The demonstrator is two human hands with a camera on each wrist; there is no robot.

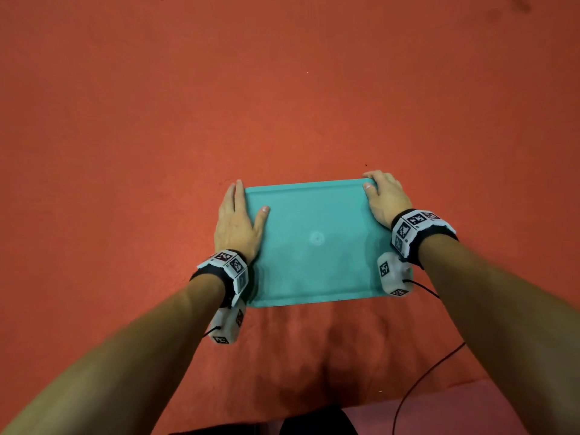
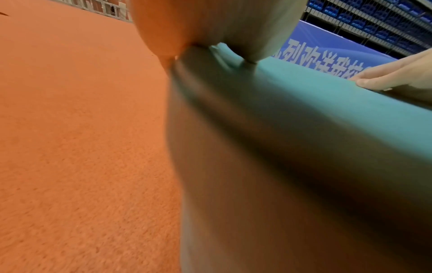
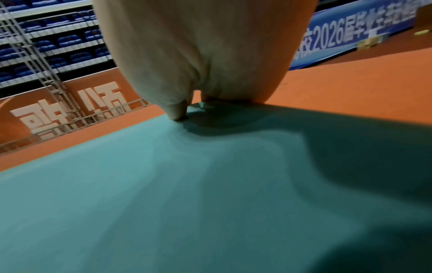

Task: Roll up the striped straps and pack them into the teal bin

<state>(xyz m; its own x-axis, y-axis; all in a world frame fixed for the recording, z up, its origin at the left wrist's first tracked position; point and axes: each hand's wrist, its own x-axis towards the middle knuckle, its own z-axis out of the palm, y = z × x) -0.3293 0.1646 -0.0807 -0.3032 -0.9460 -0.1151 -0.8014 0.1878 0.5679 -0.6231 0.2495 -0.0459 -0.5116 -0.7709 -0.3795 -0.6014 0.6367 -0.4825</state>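
The teal bin (image 1: 317, 240) sits on the orange floor with its flat lid on, so its inside is hidden. No striped strap shows in any view. My left hand (image 1: 238, 215) lies along the bin's left edge with straight fingers pointing away and the thumb resting on the lid (image 2: 304, 103). My right hand (image 1: 384, 196) is at the far right corner, fingers bent over the rim and the thumb tip (image 3: 177, 112) pressing on the lid (image 3: 187, 184). In the left wrist view the right hand (image 2: 392, 73) appears across the lid.
Orange-red carpet (image 1: 157, 120) spreads on all sides of the bin. A black cable (image 1: 417, 387) trails on the floor near my right forearm. Far off are a blue banner (image 3: 350, 31), rows of blue seats (image 3: 46, 46) and an orange barrier (image 3: 70, 114) with white characters.
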